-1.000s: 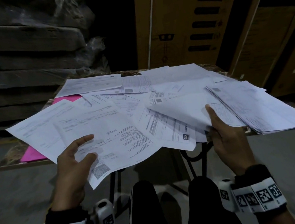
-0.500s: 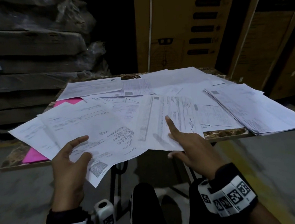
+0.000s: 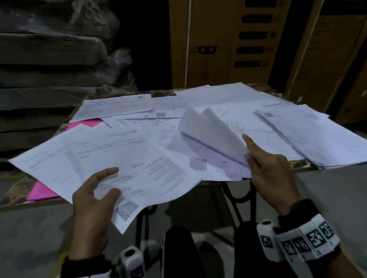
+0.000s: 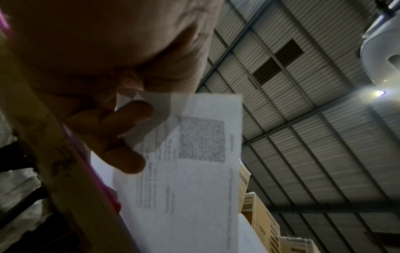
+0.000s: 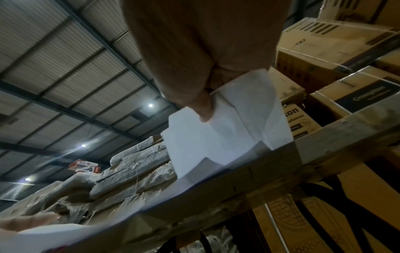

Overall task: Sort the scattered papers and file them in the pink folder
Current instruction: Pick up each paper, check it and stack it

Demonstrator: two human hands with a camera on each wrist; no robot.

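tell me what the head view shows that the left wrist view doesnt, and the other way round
Only the head view shows the right hand lifting curled sheets, the stack of papers at the table's right, and most of the pink folder under the spread.

Only the left wrist view shows the fingers beneath the sheet and the ribbed metal roof.

Both show the left hand holding the code-printed sheet, and the table edge.

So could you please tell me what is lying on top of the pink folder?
Overlapping white papers cover most of the pink folder; only two pink patches show, so its middle and anything inside stay hidden.
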